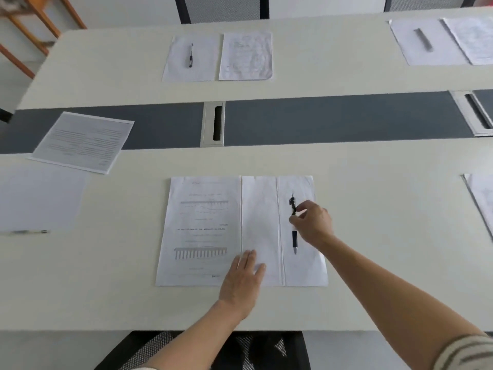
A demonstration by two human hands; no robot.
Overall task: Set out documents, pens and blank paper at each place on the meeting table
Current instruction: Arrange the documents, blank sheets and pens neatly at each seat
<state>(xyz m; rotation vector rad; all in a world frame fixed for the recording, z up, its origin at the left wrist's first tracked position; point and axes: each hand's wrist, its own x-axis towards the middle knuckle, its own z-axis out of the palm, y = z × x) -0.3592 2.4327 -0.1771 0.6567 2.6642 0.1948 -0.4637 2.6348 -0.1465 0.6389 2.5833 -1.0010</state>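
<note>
Far left of the left hand's fingers (249,259), a blank sheet (40,198) lies at the surface's (373,209) left edge, with a spare pen (29,232) along its near edge. Beyond it, a tilted printed page (82,142) overlaps the dark centre strip (346,118).

Just left of those fingers lies the document (200,231), its right edge touching the blank paper (262,222). The left hand (244,281) rests flat there, fingers straight and close together, pressing the blank paper near its bottom edge beside that seam.

To their right, the right hand's (313,222) fingers (300,209) are curled narrowly, pinching the upper half of the pen (294,240). The pen lies lengthwise on the right part of the blank paper, tip toward the person.

Right of these fingers is bare surface as far as another paper (482,198) at the right edge. Bare surface also runs from the fingers to the near edge.
</note>
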